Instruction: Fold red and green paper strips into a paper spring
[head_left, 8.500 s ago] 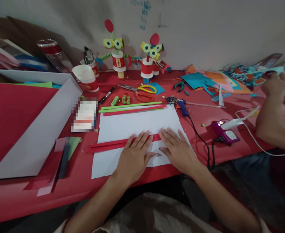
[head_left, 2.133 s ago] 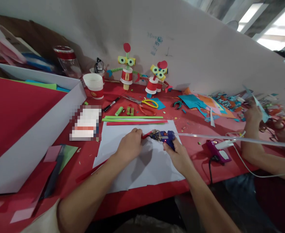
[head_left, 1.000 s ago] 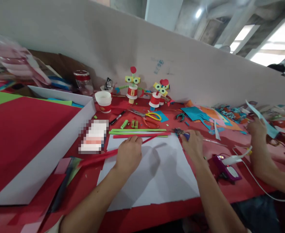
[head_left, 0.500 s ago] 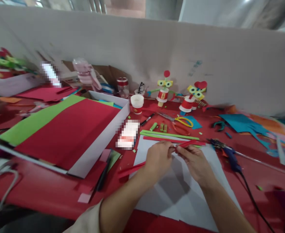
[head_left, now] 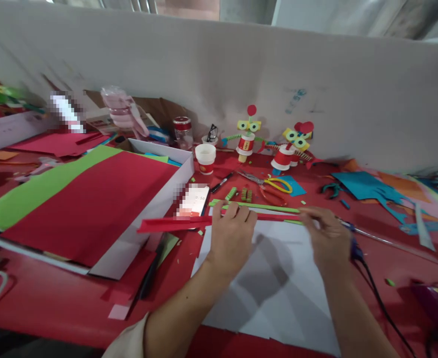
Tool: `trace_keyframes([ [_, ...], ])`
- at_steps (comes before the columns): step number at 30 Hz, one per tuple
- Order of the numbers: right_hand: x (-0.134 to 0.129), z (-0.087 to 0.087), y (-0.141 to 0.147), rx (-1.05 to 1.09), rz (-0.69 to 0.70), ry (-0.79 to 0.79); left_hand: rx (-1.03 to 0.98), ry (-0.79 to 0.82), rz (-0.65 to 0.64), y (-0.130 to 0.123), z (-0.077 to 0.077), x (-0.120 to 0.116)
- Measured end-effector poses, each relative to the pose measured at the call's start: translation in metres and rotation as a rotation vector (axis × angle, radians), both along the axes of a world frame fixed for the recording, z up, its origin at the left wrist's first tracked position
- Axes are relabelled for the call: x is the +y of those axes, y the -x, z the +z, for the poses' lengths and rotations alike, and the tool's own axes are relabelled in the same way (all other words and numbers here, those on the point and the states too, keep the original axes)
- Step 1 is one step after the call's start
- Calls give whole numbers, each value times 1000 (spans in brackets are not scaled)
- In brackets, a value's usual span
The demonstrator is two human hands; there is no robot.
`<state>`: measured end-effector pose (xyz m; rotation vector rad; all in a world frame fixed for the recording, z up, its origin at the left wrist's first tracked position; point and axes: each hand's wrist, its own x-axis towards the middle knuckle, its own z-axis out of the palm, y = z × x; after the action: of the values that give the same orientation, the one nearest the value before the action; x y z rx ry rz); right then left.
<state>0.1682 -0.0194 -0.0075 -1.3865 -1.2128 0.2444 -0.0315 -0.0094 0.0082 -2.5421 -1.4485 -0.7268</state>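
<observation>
Red paper strips (head_left: 177, 224) jut out to the left from my left hand (head_left: 232, 231), whose fingers are closed round them above the top of a white sheet (head_left: 249, 308). My right hand (head_left: 327, 231) is at the sheet's upper right, by the ends of the green paper strips (head_left: 260, 206) and over part of a glue gun (head_left: 356, 250). Its fingers are bent and smeared by motion, so I cannot make out whether anything is in them. Between the hands a red strip (head_left: 274, 217) runs along the sheet's top edge.
Scissors (head_left: 278, 186), a black pen (head_left: 221, 182) and small folded green paper pieces (head_left: 246, 194) lie beyond the sheet. Two paper-cup figures (head_left: 245, 144) stand by the wall. Left are a phone (head_left: 194, 196) and a white box (head_left: 144, 223) topped with coloured paper.
My hands were together over the sheet and are now apart. The left moved slightly left, its strips now higher and pointing left; the right moved right, toward the glue gun.
</observation>
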Motion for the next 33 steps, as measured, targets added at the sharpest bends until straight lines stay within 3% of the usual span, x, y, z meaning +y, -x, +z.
trace_keyframes([
  [2,-6,1,13,-362,164,44,3,-15,-51,-1,0,-1],
  [5,-11,-2,30,-590,265,165,9,-1,-141,-4,-2,-2],
  [9,-13,-5,34,-510,281,261,42,14,-226,-3,-3,2],
  [13,-14,0,29,-361,333,325,44,4,-215,7,-3,12],
  [17,-14,5,21,-415,275,334,19,-3,-193,19,-2,24],
  [21,-15,7,19,-490,241,223,29,-6,-143,23,-1,28],
  [26,-17,-1,32,-652,322,273,84,23,-327,13,-2,19],
  [33,-19,-7,43,-579,332,310,63,-58,-381,9,-5,15],
])
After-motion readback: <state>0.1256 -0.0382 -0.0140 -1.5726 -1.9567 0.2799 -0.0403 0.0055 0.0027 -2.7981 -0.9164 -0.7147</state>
